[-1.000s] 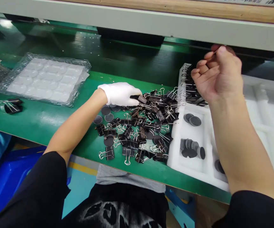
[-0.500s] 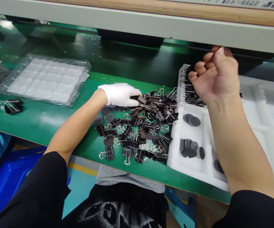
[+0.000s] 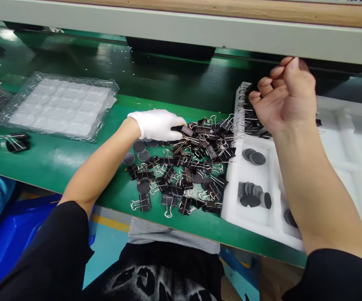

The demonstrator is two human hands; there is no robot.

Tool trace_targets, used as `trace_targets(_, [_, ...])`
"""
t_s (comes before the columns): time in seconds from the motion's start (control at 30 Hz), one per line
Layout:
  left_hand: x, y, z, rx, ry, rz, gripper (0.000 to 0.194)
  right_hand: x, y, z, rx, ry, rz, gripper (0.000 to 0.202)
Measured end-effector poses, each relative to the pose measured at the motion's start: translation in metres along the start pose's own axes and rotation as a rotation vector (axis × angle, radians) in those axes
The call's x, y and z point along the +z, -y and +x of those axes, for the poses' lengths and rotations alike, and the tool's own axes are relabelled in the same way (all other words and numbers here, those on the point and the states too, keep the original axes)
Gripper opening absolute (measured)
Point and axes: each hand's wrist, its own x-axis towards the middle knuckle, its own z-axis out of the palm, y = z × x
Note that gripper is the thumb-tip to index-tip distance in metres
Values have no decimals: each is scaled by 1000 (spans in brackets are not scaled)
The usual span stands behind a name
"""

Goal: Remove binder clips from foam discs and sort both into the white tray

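My left hand [image 3: 160, 125], in a white glove, rests at the upper left edge of a pile of black binder clips [image 3: 184, 175], its fingers closed round a black clip [image 3: 181, 128]. Bare and palm up, my right hand [image 3: 283, 94] is raised over the white foam tray [image 3: 250, 228]. Its thumb presses against the index finger and the other fingers curl; anything in that pinch is too small to make out. Dark round discs [image 3: 143, 187] lie among and beside the clips. More discs [image 3: 253, 194] sit in the tray, with binder clips along its upper left edge.
A clear plastic tray [image 3: 63, 104] with white round-marked cells lies on the green table [image 3: 58, 167] at the left, near a few loose clips [image 3: 17, 142]. A grey beam [image 3: 174, 27] crosses above the table. Blue plastic [image 3: 11, 246] stands below left.
My right hand has tipped slightly, its pinched fingertips now nearer the grey beam. My left hand stays in nearly the same place at the pile.
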Motion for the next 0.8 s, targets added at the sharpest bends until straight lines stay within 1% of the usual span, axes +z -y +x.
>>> trace_targets(0.13, [1, 0, 1, -2, -5, -4, 58, -3, 1, 1, -33, -1, -74, 53])
trace_targets(0.23, [1, 0, 1, -8, -2, -6, 58, -5, 0, 2, -53, -27, -103, 52])
trace_targets(0.43, [1, 0, 1, -7, 3, -14, 59, -6, 0, 5, -61, -71, -92, 37])
trace_targets(0.57, [1, 0, 1, 6, -2, -17, 58, -4, 1, 5, -57, -87, -73, 36])
trace_targets(0.7, [0, -2, 1, -4, 6, -20, 59, -3, 2, 7, -39, -129, -78, 28])
trace_targets(0.8, [-1, -3, 0, -3, 1, -6, 59, -5, 1, 11, -38, -146, -62, 31])
